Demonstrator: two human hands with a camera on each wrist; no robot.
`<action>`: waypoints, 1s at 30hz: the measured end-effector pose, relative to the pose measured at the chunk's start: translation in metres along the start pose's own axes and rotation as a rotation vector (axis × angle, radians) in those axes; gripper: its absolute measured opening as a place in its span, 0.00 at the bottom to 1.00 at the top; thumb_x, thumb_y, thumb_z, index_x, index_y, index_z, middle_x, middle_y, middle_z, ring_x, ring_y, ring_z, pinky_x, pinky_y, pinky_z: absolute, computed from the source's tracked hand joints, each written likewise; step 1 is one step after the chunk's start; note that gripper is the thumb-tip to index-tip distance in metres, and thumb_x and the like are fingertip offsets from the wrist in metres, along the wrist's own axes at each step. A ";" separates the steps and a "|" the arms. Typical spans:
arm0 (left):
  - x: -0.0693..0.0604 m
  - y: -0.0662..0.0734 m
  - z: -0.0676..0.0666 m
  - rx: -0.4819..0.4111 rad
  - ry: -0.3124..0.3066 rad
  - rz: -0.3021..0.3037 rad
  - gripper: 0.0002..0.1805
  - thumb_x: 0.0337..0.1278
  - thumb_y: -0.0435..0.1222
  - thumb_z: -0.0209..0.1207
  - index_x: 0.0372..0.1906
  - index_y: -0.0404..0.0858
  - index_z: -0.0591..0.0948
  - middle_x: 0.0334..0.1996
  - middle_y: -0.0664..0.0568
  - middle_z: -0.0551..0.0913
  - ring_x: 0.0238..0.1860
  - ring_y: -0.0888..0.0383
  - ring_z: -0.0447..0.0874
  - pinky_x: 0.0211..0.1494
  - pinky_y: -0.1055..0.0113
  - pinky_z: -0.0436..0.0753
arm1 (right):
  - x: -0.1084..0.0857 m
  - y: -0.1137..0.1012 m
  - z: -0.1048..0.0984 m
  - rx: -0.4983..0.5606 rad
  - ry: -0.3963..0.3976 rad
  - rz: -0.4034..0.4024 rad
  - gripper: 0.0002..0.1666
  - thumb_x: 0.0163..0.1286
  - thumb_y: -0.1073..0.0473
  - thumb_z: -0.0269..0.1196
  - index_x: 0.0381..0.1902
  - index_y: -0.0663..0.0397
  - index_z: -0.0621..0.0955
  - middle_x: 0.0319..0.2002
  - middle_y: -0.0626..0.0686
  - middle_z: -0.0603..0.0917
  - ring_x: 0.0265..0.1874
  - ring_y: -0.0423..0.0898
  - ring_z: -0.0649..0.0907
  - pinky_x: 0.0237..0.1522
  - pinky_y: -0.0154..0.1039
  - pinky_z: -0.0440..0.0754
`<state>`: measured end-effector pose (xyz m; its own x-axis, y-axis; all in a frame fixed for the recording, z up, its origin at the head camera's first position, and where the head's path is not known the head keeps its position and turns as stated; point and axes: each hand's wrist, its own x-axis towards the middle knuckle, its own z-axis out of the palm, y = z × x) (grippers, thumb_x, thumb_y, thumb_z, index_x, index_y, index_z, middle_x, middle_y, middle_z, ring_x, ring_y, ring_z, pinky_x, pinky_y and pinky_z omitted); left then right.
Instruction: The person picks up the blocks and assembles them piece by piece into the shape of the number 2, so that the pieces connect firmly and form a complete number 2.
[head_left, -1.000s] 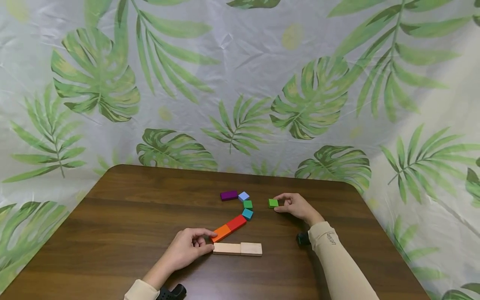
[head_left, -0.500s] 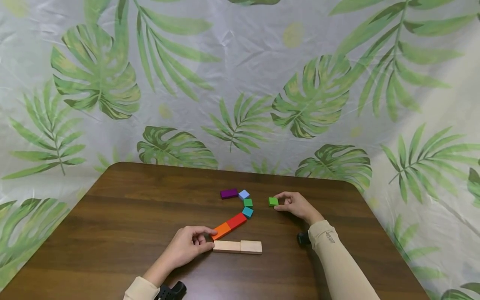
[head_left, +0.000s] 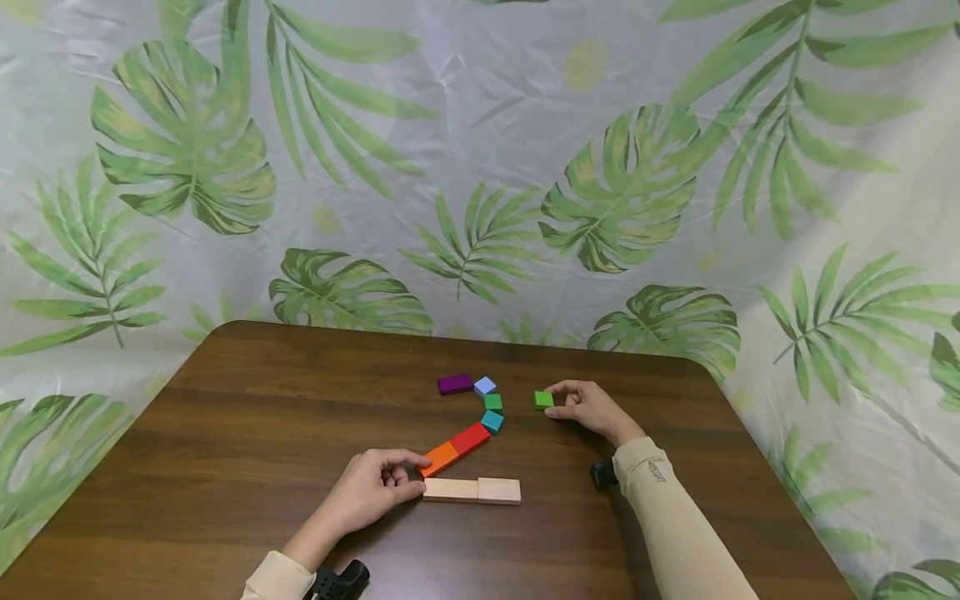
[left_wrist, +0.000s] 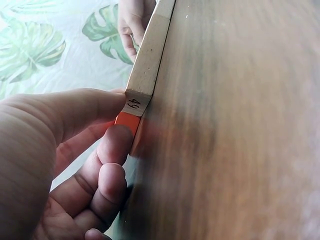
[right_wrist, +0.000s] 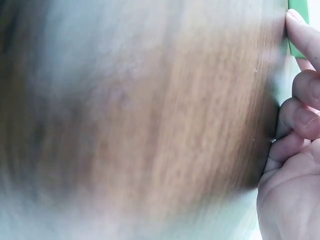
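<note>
My left hand is at the near end of a slanted row, its index fingertip on the orange block and its thumb at the left end of a plain wooden block. The orange block's end lies between thumb and finger. In the left wrist view the plain block shows the mark "49" on its end. My right hand pinches a light green block by its right side, apart from the row. Only part of that green block shows in the right wrist view.
Beyond the orange block, a curved row has red, teal, dark green, pale blue and purple blocks. A second plain block adjoins the first. A leaf-patterned cloth hangs behind the brown table.
The head view has shifted slightly, so everything appears a little higher in it. Both hands and the blocks hold their places on the table.
</note>
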<state>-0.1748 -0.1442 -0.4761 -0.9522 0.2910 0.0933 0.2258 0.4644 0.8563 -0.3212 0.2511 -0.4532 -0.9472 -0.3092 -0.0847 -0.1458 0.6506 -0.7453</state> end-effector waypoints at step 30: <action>0.000 -0.002 0.000 0.023 -0.029 -0.036 0.12 0.63 0.39 0.75 0.51 0.49 0.92 0.23 0.60 0.80 0.22 0.69 0.68 0.29 0.74 0.68 | 0.013 -0.009 -0.002 0.006 0.001 -0.018 0.25 0.71 0.54 0.75 0.62 0.59 0.86 0.19 0.44 0.65 0.21 0.44 0.65 0.32 0.40 0.67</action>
<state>-0.1756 -0.1452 -0.4772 -0.9534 0.2978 0.0477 0.1967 0.4942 0.8468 -0.3333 0.2426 -0.4460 -0.9446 -0.3204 -0.0707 -0.1613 0.6410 -0.7504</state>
